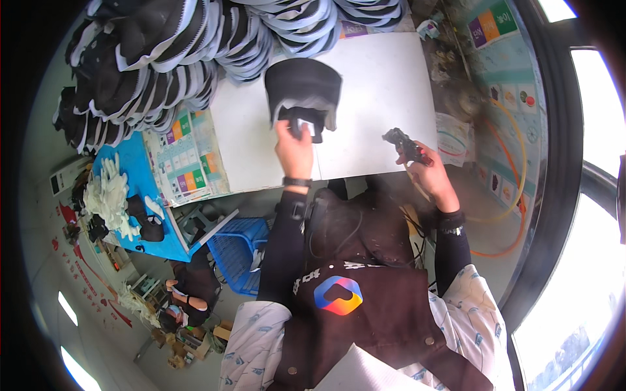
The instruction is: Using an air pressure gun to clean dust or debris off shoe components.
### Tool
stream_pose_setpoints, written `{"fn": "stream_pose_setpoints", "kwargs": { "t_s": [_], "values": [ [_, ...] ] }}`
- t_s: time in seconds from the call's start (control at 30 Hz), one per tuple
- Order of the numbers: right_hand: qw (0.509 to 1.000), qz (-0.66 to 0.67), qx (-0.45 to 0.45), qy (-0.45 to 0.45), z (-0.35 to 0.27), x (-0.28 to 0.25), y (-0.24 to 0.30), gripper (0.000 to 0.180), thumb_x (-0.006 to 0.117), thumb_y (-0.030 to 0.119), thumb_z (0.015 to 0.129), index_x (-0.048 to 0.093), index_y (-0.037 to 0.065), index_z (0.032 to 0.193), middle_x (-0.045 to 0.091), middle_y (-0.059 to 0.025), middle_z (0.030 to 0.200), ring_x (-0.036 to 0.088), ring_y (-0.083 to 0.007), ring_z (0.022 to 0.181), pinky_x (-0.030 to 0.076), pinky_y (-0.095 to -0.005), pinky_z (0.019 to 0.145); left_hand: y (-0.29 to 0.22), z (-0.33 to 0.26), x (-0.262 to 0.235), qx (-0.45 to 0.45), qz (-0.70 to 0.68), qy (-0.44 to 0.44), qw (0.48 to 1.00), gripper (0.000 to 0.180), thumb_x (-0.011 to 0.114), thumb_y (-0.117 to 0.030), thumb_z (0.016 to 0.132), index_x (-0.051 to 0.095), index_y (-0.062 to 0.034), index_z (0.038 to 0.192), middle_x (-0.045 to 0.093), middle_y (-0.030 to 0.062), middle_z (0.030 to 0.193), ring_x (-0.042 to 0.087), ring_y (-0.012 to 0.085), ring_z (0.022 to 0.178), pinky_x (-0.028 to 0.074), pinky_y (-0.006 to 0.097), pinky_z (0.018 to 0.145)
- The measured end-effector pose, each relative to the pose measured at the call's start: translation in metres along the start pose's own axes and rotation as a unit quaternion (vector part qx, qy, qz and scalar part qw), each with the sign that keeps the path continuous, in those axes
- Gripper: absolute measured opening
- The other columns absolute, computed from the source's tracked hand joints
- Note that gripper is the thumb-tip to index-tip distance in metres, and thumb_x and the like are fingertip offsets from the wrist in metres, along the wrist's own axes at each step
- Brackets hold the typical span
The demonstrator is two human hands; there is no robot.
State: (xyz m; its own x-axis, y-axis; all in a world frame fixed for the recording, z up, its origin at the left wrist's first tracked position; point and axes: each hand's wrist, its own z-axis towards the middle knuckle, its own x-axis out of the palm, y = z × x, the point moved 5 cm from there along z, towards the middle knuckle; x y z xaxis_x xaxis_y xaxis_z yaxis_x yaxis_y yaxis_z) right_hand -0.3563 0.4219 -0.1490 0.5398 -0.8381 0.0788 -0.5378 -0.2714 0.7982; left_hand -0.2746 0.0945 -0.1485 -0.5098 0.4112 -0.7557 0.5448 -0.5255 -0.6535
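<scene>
My left hand (295,151) grips the near end of a black shoe upper (303,80), a curved fabric piece with a pale grey edge, held over the white tabletop (381,85). Motion blurs the near part of this piece. To the right, my right hand (430,174) is wrapped round a small dark spray gun (408,147) with red parts. Its nozzle points left, apart from the piece. A thin pale hose runs down from beneath my right hand. Several stacks of similar black pieces (163,91) with light, zigzag-stitched edges lie at the far left and back.
A blue table (171,241) on the left bears a heap of white gloves (107,195). Below it stands a blue plastic basket (238,251). An orange hose (515,228) and a yellow hose (523,163) hang by the right wall. Another person (189,306) sits at the lower left.
</scene>
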Motion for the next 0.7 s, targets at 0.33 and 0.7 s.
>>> {"fn": "stream_pose_setpoints", "kwargs": {
  "t_s": [0.33, 0.7],
  "values": [
    [0.997, -0.025, 0.012, -0.068, -0.017, 0.003, -0.023, 0.025, 0.061, 0.002, 0.077, 0.067, 0.003, 0.102, 0.067, -0.0025, 0.079, 0.059, -0.0118, 0.061, 0.049, -0.0279, 0.055, -0.038, -0.009, 0.088, 0.051, -0.105, 0.140, 0.983, 0.031, 0.076, -0.017, 0.093, 0.057, -0.0034, 0.114, 0.074, 0.0167, 0.096, 0.074, 0.0327, 0.086, 0.057, 0.041, 0.077],
    [0.995, -0.006, 0.012, -0.100, -0.024, -0.020, -0.017, 0.032, 0.059, 0.000, 0.077, 0.068, 0.005, 0.108, 0.072, -0.0015, 0.088, 0.063, -0.0113, 0.068, 0.052, -0.0281, 0.057, 0.023, 0.046, 0.019, 0.054, -0.073, 0.326, 0.941, 0.025, 0.074, -0.005, 0.093, 0.059, -0.0013, 0.112, 0.072, 0.0100, 0.092, 0.070, 0.0150, 0.083, 0.056, 0.031, 0.075]
  ]
}}
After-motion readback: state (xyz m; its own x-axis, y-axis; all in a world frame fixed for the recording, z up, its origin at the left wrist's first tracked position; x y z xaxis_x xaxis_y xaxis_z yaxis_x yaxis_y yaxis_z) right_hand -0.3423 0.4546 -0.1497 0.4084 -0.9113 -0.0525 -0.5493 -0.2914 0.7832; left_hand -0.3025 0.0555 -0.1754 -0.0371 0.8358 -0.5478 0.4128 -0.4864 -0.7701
